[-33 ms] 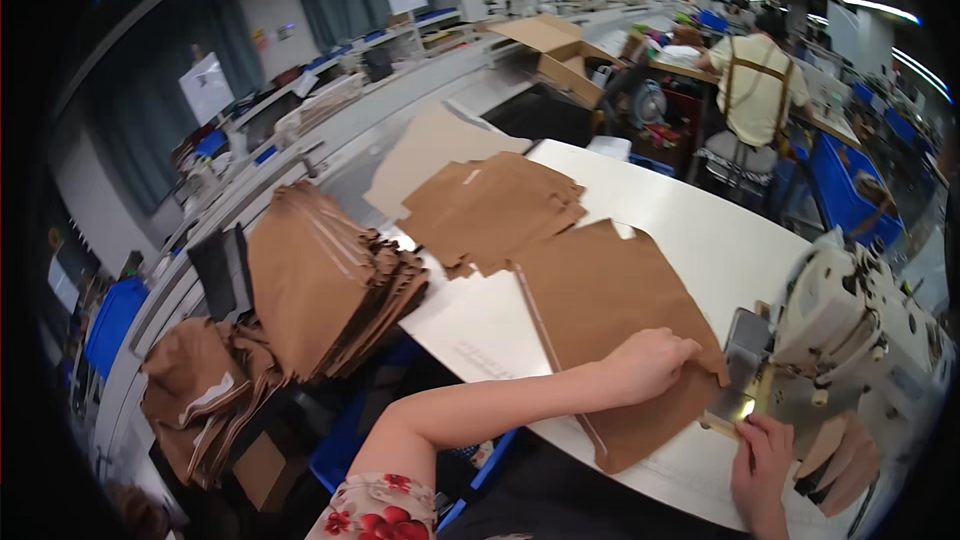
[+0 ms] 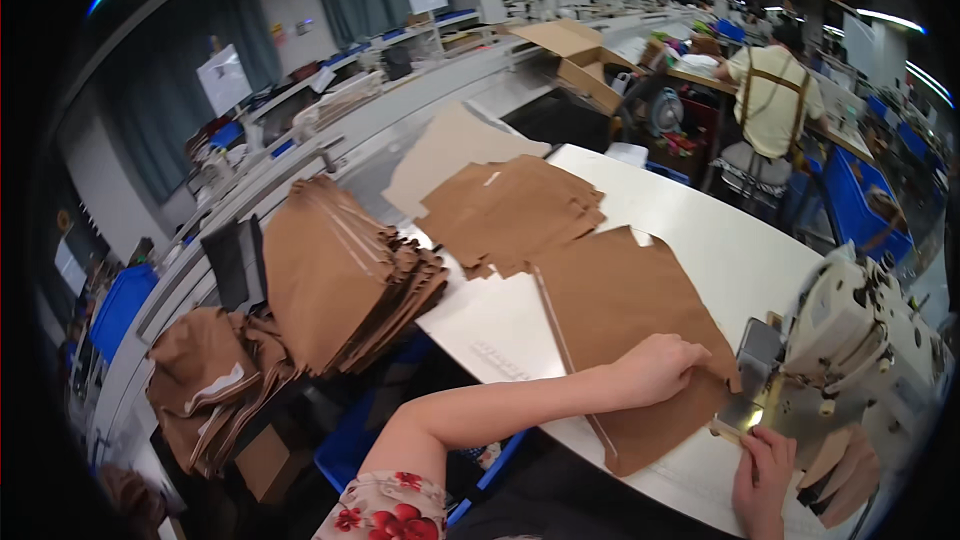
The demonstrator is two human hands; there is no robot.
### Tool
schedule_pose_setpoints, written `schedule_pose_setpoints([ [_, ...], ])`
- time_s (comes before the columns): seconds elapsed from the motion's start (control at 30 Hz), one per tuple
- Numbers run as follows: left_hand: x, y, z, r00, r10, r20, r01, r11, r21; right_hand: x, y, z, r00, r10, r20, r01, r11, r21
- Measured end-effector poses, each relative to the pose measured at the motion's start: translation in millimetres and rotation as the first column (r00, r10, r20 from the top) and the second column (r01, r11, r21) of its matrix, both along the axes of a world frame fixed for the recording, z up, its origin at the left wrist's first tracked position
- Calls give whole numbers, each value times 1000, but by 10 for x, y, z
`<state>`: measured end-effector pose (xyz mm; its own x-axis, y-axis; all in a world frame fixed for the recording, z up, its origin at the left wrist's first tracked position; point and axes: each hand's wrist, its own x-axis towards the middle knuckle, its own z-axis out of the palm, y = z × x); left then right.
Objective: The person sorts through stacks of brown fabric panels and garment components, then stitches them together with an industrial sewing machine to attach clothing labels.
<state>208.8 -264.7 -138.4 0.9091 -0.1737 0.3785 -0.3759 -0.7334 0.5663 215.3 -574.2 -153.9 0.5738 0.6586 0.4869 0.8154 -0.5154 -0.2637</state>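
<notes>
A brown fabric panel (image 2: 635,300) lies flat on the white sewing table (image 2: 690,210), its right edge close to the sewing machine (image 2: 850,320). My left hand (image 2: 655,372) rests on the panel with its fingers curled closed, seemingly on the fabric near that edge. Lower right, my right hand (image 2: 766,470) is beside the machine's lit metal plate (image 2: 737,412). Its fingers are bent together at the plate's front edge; whatever is between them is too small to make out. Beyond the panel sits a stack of brown fabric pieces (image 2: 510,210).
A thick pile of brown panels (image 2: 325,280) hangs off the table's left side, near a crumpled brown bundle (image 2: 205,370). Curved brown pieces (image 2: 840,475) lie at the lower right. Farther off, a person (image 2: 775,90) sits near a blue bin (image 2: 865,195) and an open cardboard box (image 2: 590,70).
The whole view has shifted slightly, so the scene sits a little farther right. Both hands keep nearly the same places at the panel and the machine plate.
</notes>
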Motion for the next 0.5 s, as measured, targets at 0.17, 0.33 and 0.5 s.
schedule_pose_setpoints([
  [0.17, -335, 30, 37, 968, -128, -214, -33, 784, -620, -159, 443, 57, 993, 59, -100, -50, 994, 92],
  [0.33, -530, -294, 29, 961, -255, -102, 5, 387, -922, -223, 937, -193, 690, 324, -647, 196, 777, 598],
  [0.5, -717, -253, 143, 934, 191, 303, 99, 675, -731, -331, 1346, -34, 706, 479, -521, 248, 522, 816],
])
